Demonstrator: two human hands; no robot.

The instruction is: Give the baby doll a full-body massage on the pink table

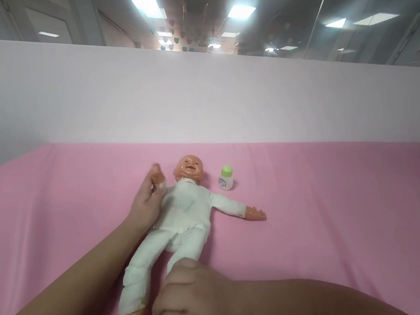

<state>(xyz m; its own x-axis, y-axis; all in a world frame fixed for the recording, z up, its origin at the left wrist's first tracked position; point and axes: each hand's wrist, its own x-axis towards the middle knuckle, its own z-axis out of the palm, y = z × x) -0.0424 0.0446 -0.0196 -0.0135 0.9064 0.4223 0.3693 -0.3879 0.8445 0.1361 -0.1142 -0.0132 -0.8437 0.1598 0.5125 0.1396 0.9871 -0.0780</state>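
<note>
Right hand (pixel 192 302) clamped on doll (pixel 184 208) leg; left hand (pixel 147 201) gripping arm; bottle (pixel 225 178) label unreadable.

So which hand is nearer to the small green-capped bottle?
Left. The left hand grips the doll's raised arm, across the doll's head from the bottle. The right hand is down at the doll's legs, much farther away.

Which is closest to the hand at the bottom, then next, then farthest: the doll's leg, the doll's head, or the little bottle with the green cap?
From the right hand in the head view:
1. Doll's leg, touching it, just left.
2. Doll's head, farther up the pink sheet.
3. Little bottle, up and right, beside the head, slightly farther.
</note>
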